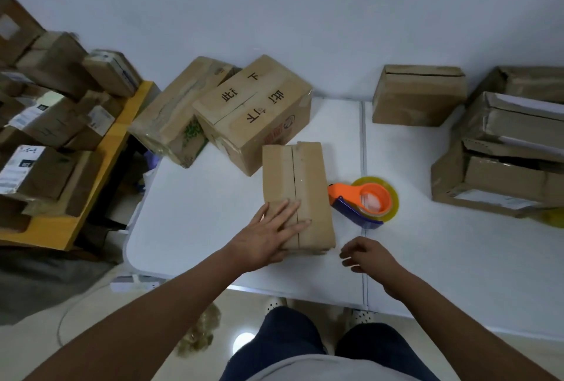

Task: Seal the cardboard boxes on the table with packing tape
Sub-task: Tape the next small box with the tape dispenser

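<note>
Left hand [270, 235] flat on small cardboard box [297, 194], fingers straight & spread, pressing near end of top across the flap seam. Nothing gripped. Right hand [370, 255] hovers over white table [198, 213] just R of the box's near corner, fingers loosely curled, holding nothing, not touching box or tape.

Small box lies near front-centre of table, long axis running away from person, both top flaps down, centre seam visible w/ slight gap. Can't tell if any tape on it.

Tape dispenser [363, 200] sits on table just beside box's R side: orange handle/hub, blue blade guard, yellowish clear roll. Near right hand but apart.

Behind small box: printed box [253, 112] w/ black characters on top, touching or nearly touching its far end; taped box [180, 109] leans against that one's L side, partly off table edge. Far R-centre: plain box [418, 94] against wall. R edge: stack of open boxes [500, 161], flaps loose, white paper showing.

L of table: yellow shelf [100, 167] piled w/ labelled parcels [45, 124].

Bottom of view: dark trousers, white shoes under table edge.
</note>
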Demonstrator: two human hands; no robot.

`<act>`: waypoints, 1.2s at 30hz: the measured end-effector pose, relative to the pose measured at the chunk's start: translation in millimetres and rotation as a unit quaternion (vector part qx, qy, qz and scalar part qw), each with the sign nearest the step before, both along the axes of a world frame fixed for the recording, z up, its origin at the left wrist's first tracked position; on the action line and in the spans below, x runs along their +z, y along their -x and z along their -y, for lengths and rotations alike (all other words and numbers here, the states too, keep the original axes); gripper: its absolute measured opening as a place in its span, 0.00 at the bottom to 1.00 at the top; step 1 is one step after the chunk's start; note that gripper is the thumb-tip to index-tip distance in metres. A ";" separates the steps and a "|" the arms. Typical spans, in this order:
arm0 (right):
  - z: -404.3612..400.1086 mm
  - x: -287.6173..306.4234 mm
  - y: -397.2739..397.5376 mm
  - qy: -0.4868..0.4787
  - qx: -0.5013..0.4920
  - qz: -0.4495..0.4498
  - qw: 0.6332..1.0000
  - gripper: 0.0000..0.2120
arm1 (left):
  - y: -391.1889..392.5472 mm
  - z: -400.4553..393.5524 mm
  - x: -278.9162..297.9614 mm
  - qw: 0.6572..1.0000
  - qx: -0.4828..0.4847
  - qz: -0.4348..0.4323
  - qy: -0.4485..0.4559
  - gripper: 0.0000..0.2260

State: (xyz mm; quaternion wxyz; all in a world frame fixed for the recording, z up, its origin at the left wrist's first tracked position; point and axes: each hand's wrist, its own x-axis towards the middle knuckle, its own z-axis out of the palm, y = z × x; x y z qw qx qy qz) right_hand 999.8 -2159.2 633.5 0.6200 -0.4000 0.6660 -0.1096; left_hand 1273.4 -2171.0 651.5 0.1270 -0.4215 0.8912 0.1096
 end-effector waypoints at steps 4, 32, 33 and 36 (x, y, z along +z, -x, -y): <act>-6.4 10.8 -12.9 -0.010 0.040 0.013 0.999 0.19 | -2.7 7.4 -4.0 0.997 0.044 -0.048 -0.030 0.42; 66.5 -23.2 -11.3 0.291 0.063 -0.320 0.899 0.18 | -22.6 0.3 -16.8 0.997 0.028 -0.048 0.044 0.36; 71.1 -29.0 -9.5 0.257 0.097 -0.324 0.905 0.22 | -22.4 0.1 -17.3 0.998 0.027 -0.046 0.046 0.36; 76.5 -40.6 -6.2 0.207 0.171 -0.350 0.898 0.26 | -21.9 0.0 -20.4 0.997 0.031 -0.045 0.047 0.35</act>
